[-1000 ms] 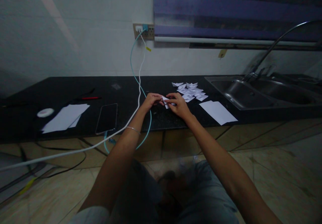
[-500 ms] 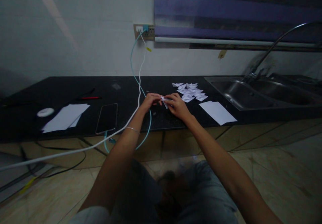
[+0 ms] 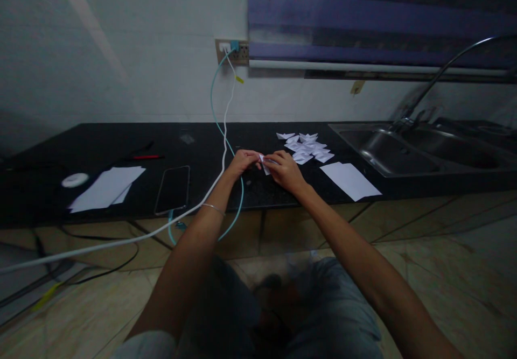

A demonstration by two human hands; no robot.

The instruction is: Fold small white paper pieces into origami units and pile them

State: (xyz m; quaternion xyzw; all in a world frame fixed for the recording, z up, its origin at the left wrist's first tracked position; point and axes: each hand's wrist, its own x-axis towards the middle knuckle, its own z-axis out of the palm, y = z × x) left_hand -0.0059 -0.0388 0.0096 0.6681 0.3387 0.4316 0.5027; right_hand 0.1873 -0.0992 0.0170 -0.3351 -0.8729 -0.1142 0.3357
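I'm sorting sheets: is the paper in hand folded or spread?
Folded: the paper between left hand and right hand looks small and angular, unlike the flat sheets.

A phone [image 3: 173,189] lies on the dark counter [image 3: 121,135]. A white cable [image 3: 225,138] and a blue cable [image 3: 243,189] run from the wall socket [image 3: 244,54] beside a blind [image 3: 363,17]. A tap [image 3: 428,83] stands at the sink [image 3: 383,148].

Matt paper [image 3: 265,169], smooth metal sink [image 3: 385,150]; glossy phone [image 3: 173,189]

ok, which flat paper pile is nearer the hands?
The pile on the right, just off the near left corner of the sink, closest to the right hand. The other pile is far left, past the phone.
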